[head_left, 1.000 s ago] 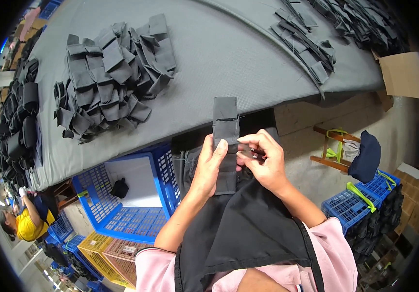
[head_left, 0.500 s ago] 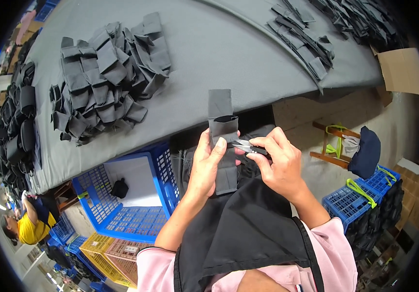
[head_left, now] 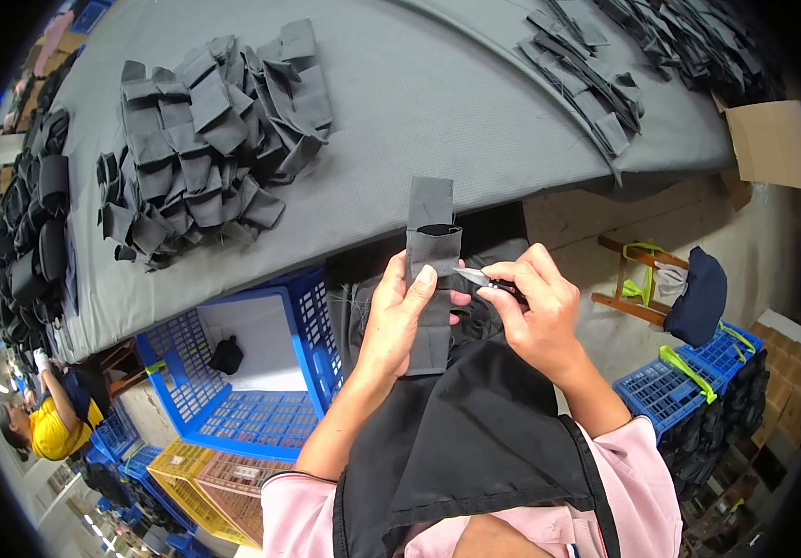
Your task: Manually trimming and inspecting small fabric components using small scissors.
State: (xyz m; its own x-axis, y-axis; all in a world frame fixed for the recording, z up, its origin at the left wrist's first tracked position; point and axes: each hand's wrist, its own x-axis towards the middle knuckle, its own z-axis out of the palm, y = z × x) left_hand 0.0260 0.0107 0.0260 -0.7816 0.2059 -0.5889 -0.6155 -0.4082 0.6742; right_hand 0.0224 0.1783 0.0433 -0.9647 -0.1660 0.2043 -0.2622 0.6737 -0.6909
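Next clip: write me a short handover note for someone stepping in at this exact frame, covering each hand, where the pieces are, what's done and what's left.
Left hand: holds the dark grey folded fabric strip upright at the table edge.
Right hand: grips small metal thread snips, tips at the strip's right edge.
Pieces: a heap of similar grey fabric pieces lies on the grey table, with more long strips far right; the blue plastic crate is below.
Done: which pile is finished cannot be told.
Left: probably trimming this strip.

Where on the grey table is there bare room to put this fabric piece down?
The widest free patch of the grey table lies between the heap of dark fabric pieces on the left and the strips at upper right, reaching the near edge. The far left edge and the top right corner are crowded with dark stacks.
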